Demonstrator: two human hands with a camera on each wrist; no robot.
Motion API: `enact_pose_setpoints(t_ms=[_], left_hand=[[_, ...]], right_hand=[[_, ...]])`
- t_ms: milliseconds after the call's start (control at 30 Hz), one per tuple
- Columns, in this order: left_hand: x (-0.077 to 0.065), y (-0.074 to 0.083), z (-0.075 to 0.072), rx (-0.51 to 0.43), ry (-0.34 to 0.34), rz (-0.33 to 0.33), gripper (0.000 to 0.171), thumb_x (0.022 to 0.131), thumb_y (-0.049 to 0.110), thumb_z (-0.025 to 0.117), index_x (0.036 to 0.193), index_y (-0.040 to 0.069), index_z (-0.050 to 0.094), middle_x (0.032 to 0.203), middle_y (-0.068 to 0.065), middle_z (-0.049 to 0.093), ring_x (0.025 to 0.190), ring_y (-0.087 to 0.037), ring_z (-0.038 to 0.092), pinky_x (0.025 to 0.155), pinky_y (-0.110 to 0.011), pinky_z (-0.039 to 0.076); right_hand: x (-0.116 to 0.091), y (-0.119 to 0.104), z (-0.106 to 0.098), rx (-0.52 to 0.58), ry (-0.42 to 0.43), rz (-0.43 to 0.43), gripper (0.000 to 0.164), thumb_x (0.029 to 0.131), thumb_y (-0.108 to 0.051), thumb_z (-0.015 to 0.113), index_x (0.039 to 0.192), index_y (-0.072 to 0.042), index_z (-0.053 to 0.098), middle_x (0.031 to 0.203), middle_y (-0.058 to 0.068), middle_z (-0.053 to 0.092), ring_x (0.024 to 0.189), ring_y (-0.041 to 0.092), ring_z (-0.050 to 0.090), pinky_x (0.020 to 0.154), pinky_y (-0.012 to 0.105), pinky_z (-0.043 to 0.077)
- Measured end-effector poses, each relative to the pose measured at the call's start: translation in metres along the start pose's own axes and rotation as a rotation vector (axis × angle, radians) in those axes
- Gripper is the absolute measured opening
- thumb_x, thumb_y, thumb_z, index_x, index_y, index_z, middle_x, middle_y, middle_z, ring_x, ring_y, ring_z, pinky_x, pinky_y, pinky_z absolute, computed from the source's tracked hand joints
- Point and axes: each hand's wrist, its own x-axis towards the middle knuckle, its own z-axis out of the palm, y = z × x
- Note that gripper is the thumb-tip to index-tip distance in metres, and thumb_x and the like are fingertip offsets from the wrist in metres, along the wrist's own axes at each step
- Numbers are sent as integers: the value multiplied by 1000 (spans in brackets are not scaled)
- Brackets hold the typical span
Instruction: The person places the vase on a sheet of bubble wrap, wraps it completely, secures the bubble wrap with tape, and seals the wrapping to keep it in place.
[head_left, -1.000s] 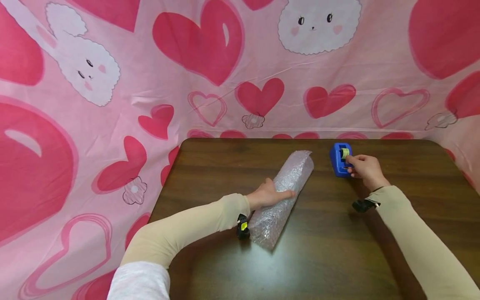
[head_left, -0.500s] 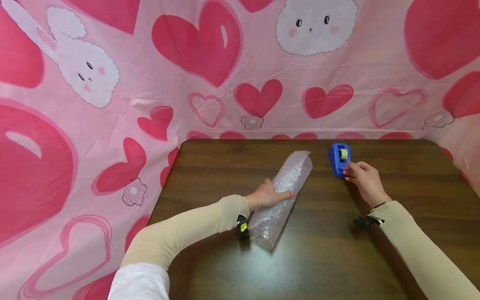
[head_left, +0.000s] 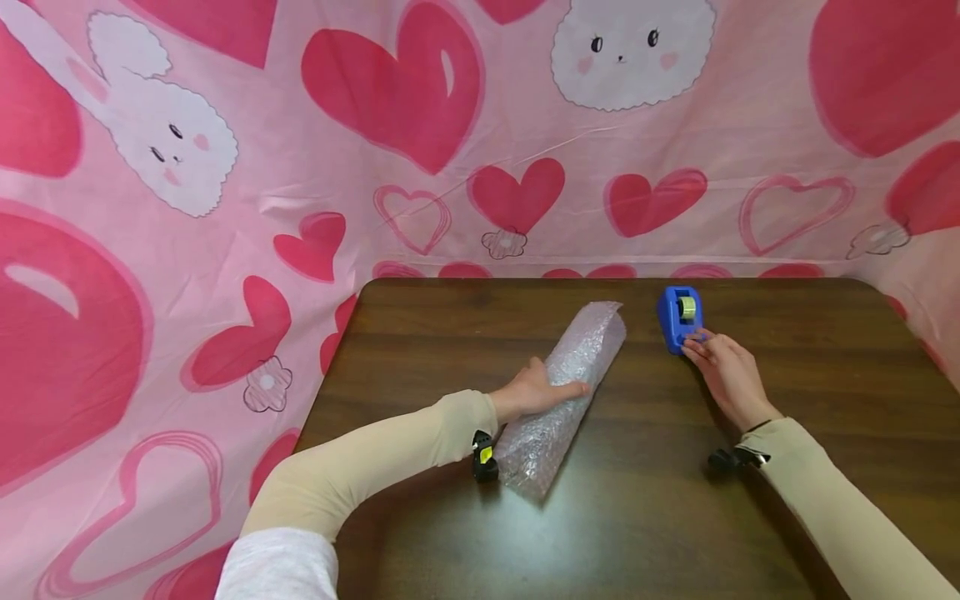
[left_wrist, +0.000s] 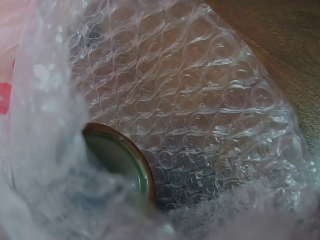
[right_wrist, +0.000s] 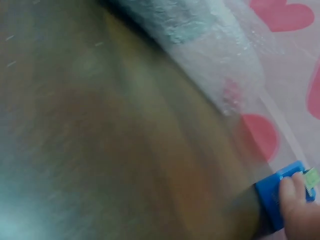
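A roll of bubble wrap lies slantwise on the table, and my left hand grips it around the middle, thumb over its right side. In the left wrist view, the open end of the bubble wrap surrounds a round thing with a brownish rim and greenish inside; the rest of it is hidden. My right hand is at the near, cutter end of a blue tape dispenser, thumb and fingertips pinched together there on the tape. The dispenser holds a yellowish tape roll.
The dark wooden table has its back edge against a pink cloth printed with hearts and rabbits. The cloth also hangs along the left side. A black camera is strapped at each wrist.
My right hand has moved from beside the tape roll down toward the near end of the dispenser, its wrist lower. My left hand and the bubble wrap have stayed in place.
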Motion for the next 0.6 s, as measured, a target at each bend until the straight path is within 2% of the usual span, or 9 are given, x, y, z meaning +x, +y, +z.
enact_pose_setpoints(t_ms=[100, 167, 200, 267, 333, 400, 433, 500, 600], left_hand=[[0, 0, 0, -5, -7, 2, 116, 89, 64, 68, 161, -11, 14, 167, -27, 23, 151, -35, 33, 120, -44, 35], [0, 0, 0, -9, -9, 4, 117, 89, 64, 69, 161, -11, 14, 167, -27, 23, 151, -36, 33, 120, -44, 35], [0, -1, 0, -8, -10, 4, 117, 89, 64, 69, 160, -11, 14, 167, -27, 23, 151, -35, 33, 120, -44, 35], [0, -1, 0, -7, -7, 7, 117, 89, 64, 69, 160, -12, 15, 167, -28, 24, 151, -36, 34, 119, -44, 36], [0, -1, 0, -1, -1, 9, 116, 89, 63, 69, 159, -12, 16, 165, -28, 26, 150, -36, 36, 119, -43, 37], [0, -1, 0, 9, 5, 9, 116, 89, 64, 69, 158, -13, 18, 164, -29, 29, 148, -36, 38, 118, -43, 38], [0, -1, 0, 11, 8, 10, 116, 89, 64, 69, 158, -14, 18, 164, -29, 29, 148, -36, 39, 117, -43, 38], [0, 0, 0, 19, 9, 11, 116, 89, 64, 68, 158, -14, 19, 163, -29, 31, 147, -36, 40, 117, -43, 39], [-1, 1, -1, 20, 8, 9, 115, 89, 65, 68, 158, -13, 19, 163, -28, 31, 147, -36, 39, 117, -43, 39]], right_hand=[[-6, 4, -5, 65, -64, -38, 32, 103, 12, 34, 75, 3, 46, 128, 7, 59, 108, 20, 69, 96, 28, 55], [-7, 5, -8, 36, -94, -76, 23, 104, 12, 35, 87, 3, 48, 131, 10, 52, 109, 20, 70, 97, 28, 55], [-8, 5, -9, -27, -98, -102, 16, 104, 12, 38, 96, 3, 49, 130, 11, 49, 107, 19, 70, 96, 27, 55], [-7, 4, -11, -278, -78, -180, 13, 104, 9, 46, 115, 2, 49, 126, 12, 48, 101, 10, 70, 91, 20, 55], [-5, 1, -14, -628, -43, -257, 28, 103, 4, 52, 130, 3, 48, 122, 13, 48, 96, -1, 64, 88, 12, 51], [-4, -3, -17, -973, -2, -328, 35, 100, 0, 57, 135, 4, 53, 119, 15, 54, 93, -9, 56, 84, 6, 44], [-3, -5, -19, -1107, 4, -354, 36, 99, -2, 58, 135, 3, 57, 118, 16, 57, 94, -12, 52, 83, 4, 40], [-4, -10, -23, -1268, -26, -383, 34, 100, -7, 60, 133, 2, 62, 119, 18, 61, 95, -14, 48, 82, 3, 35], [-4, -16, -25, -1356, -84, -389, 31, 103, -15, 62, 130, -1, 67, 120, 21, 66, 97, -17, 44, 84, 3, 34]])
